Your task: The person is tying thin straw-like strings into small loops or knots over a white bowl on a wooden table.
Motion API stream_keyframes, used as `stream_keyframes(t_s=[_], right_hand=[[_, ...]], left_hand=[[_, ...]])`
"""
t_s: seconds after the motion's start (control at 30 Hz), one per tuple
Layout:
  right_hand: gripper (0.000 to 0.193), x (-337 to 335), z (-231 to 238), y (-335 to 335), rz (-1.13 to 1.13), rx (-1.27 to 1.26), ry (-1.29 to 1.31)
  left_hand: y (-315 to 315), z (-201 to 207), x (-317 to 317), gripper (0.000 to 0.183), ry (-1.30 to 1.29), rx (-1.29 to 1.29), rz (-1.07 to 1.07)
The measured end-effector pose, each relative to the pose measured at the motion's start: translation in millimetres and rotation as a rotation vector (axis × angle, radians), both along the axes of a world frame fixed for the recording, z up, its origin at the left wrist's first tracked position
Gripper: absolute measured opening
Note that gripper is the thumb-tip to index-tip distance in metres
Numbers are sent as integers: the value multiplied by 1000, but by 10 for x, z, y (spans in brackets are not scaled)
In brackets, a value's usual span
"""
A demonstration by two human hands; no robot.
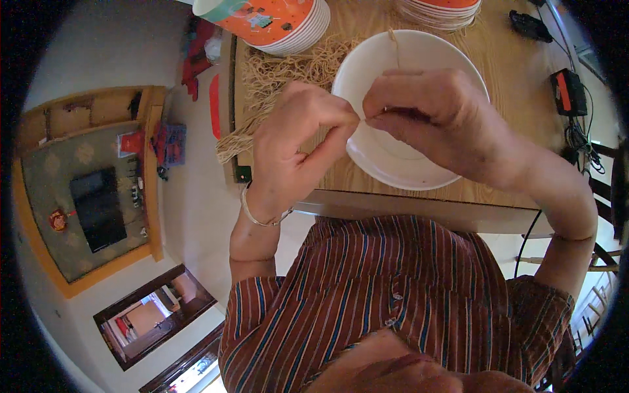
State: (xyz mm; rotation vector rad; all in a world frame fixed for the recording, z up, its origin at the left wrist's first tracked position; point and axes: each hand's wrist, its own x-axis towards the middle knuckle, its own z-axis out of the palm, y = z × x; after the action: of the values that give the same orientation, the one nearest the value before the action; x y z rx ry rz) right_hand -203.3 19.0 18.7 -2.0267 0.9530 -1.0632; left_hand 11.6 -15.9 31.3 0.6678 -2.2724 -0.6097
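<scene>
My left hand (298, 141) and my right hand (436, 121) meet fingertip to fingertip over the left side of a white paper bucket (409, 171). Both are closed in a pinch on a tiny pale bit that looks like string; the fingers hide most of it. A tan strand of string (394, 46) hangs over the bucket's far rim and runs down behind my right hand. Beside the bucket, partly behind my left hand, spreads a tangled heap of tan string (282, 75), its straighter ends lying at the table's left edge.
Stacked orange paper buckets (278, 23) stand at the far left of the wooden table (511, 85), with another stack (439, 13) behind the white bucket. A black-and-orange box (569, 92) with cables and a black plastic piece (531, 26) lie along the right side.
</scene>
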Motion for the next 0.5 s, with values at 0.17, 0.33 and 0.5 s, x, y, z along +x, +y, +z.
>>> stream_keyframes(t_s=[0.17, 0.33, 0.5], right_hand=[[3, -11, 56, -56, 97, 413, -107], [4, -41, 66, -119, 153, 502, 32], [5, -62, 73, -125, 153, 490, 112]], left_hand=[[22, 35, 0, 22, -117, -120, -3], [77, -15, 61, 22, -140, -87, 40], [237, -217, 102, 38, 94, 280, 368]])
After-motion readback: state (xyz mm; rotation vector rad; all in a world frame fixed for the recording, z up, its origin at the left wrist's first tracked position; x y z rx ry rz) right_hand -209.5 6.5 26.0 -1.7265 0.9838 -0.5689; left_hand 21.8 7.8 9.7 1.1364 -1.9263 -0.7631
